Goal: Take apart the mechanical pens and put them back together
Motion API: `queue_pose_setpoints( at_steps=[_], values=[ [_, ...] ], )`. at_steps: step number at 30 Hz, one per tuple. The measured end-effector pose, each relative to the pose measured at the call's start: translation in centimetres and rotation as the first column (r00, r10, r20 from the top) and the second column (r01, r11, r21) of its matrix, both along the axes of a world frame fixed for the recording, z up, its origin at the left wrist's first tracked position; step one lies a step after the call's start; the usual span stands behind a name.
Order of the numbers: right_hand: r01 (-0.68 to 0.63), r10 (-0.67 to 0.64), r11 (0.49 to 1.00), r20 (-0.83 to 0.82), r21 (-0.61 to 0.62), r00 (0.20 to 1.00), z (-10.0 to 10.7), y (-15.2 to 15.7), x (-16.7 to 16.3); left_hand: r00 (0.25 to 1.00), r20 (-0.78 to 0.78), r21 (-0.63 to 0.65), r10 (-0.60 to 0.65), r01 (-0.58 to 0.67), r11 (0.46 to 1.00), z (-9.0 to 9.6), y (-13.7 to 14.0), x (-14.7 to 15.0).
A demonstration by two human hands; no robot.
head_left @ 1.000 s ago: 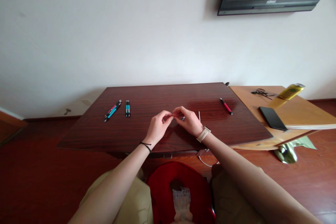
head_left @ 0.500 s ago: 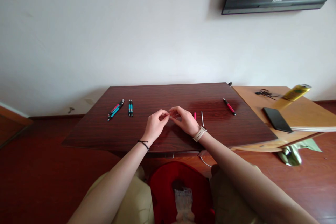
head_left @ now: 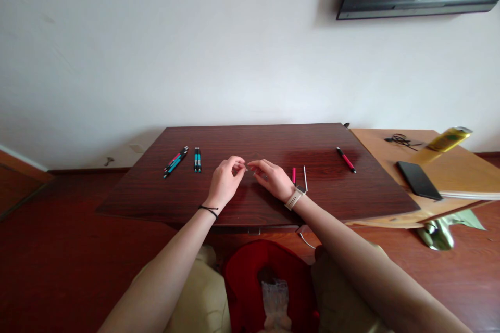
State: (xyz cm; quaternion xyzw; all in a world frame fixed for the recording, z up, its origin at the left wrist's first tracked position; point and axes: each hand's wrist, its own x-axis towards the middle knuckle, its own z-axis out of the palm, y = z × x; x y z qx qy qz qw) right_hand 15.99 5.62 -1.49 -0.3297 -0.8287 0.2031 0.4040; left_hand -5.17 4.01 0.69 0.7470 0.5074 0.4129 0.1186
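My left hand (head_left: 225,181) is over the middle of the dark table, thumb and forefinger pinched together. Whatever is between those fingertips is too small to make out. Facing it is my right hand (head_left: 271,179), its fingers curled and drawn together at the tips; anything held there is also too small to name. A narrow gap separates the two sets of fingertips. Beside my right wrist lie a pink pen barrel (head_left: 294,175) and a thin white pen refill (head_left: 305,177), both partly hidden by the hand and watch.
Pink and blue pens (head_left: 175,162) lie in a bunch at the left, near two blue pens (head_left: 197,159). A pink pen (head_left: 346,159) rests at the right of the dark table (head_left: 250,140). The wooden side table holds a phone (head_left: 419,180), cable (head_left: 402,140) and yellow can (head_left: 449,140).
My fingertips, touching before, have drawn slightly apart, with my left hand moving a little left. More of the pink barrel now shows. The whole view has shifted slightly.
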Motion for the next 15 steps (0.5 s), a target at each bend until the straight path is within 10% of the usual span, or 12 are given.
queue_pose_setpoints(
  at_steps=[6,15],
  values=[
    [0.064,-0.063,0.998,0.058,-0.015,0.996,-0.4,0.4,-0.1,0.927,-0.373,0.075,0.046,-0.019,0.997,-0.6,0.5,-0.2],
    [0.169,-0.165,0.986,0.260,0.006,0.951,-0.3,0.6,-0.5,0.845,-0.533,0.084,0.049,-0.004,0.996,-1.1,1.2,0.4]
  ],
)
